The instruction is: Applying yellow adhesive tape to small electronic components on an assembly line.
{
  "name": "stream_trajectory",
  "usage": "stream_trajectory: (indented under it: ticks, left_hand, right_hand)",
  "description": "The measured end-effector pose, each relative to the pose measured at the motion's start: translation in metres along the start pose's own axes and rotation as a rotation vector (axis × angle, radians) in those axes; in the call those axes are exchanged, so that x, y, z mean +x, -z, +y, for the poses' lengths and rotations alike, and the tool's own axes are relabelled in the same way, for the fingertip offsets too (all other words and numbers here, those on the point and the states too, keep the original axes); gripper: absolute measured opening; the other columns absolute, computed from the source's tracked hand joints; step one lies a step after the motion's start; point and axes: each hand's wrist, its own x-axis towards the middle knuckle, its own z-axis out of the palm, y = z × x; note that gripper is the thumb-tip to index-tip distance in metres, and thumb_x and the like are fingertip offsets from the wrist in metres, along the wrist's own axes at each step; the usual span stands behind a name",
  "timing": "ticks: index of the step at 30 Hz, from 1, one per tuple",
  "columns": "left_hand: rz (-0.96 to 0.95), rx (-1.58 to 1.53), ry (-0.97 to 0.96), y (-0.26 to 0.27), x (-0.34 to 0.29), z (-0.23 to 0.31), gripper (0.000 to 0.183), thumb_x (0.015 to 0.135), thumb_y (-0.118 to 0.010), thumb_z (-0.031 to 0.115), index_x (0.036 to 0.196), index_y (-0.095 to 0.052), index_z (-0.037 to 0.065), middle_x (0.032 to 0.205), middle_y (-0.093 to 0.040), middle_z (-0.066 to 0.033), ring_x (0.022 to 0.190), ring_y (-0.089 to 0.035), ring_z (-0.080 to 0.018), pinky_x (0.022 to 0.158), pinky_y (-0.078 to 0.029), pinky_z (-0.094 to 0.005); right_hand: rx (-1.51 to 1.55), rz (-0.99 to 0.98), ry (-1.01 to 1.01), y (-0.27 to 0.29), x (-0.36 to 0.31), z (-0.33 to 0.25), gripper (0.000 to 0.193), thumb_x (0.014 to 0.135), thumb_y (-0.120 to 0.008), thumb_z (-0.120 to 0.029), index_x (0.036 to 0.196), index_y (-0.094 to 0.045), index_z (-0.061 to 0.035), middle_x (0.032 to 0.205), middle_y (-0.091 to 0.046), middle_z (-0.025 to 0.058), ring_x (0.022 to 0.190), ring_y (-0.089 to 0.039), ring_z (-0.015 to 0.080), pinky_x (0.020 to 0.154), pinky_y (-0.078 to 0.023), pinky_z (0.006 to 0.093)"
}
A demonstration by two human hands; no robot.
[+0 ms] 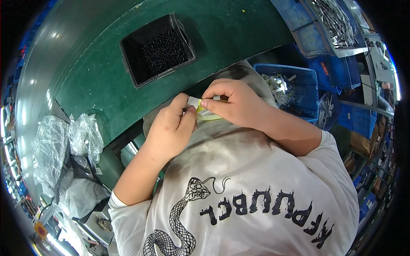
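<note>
In front of my body, just off the table edge, both hands work on a white and yellow strip (209, 116) that curves like a loop of tape. My left hand (170, 123) is closed, its thumb and forefinger pinching the white end. On the other side my right hand (235, 102) is closed too, thumb and forefinger pressed on the yellow part near the left fingertips. Part of the strip is hidden behind the fingers, and its exact kind is unclear.
A black bin (130, 47) of small black parts (164, 51) stands on the green table (102, 102). To the right, a blue crate (309, 81) holds loose pieces; above it, a container holds metal strips (337, 25). Clear plastic bags (49, 145) lie at the left.
</note>
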Motion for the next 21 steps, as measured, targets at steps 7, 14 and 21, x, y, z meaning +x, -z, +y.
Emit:
stream_trajectory:
  ticks: [7, 14, 21]
  left_hand:
    - [0.037, 0.172, -0.075, -0.003, -0.002, -0.003, 0.013, 0.091, -0.056, 0.009, 0.091, -0.047, -0.001, 0.071, -0.063, -0.0222, 0.058, -0.060, -0.0366, 0.054, -0.044, -0.0420]
    - [0.026, 0.224, 0.093, -0.005, -0.001, 0.011, 0.027, 0.084, -0.068, 0.011, 0.093, -0.046, -0.001, 0.071, -0.064, -0.0214, 0.058, -0.064, -0.0336, 0.052, -0.047, -0.0391]
    - [0.062, 0.222, 0.009, -0.006, -0.001, 0.006, 0.026, 0.082, -0.067, 0.009, 0.094, -0.046, 0.000, 0.071, -0.064, -0.0202, 0.063, -0.067, -0.0319, 0.057, -0.051, -0.0376]
  right_hand:
    - [-0.059, 0.017, 0.050, -0.003, 0.001, 0.002, 0.013, 0.090, -0.069, -0.012, 0.089, -0.068, 0.0010, 0.083, -0.061, 0.0033, 0.068, -0.052, 0.0075, 0.057, -0.040, 0.0249]
    - [-0.082, 0.034, 0.055, -0.003, 0.001, 0.003, 0.015, 0.089, -0.070, -0.014, 0.092, -0.069, 0.0003, 0.083, -0.063, 0.0043, 0.067, -0.053, 0.0084, 0.058, -0.042, 0.0252]
    - [-0.051, 0.043, 0.009, -0.004, -0.001, 0.000, 0.031, 0.087, -0.073, -0.017, 0.113, -0.065, -0.0018, 0.089, -0.066, 0.0058, 0.069, -0.056, 0.0079, 0.060, -0.045, 0.0248]
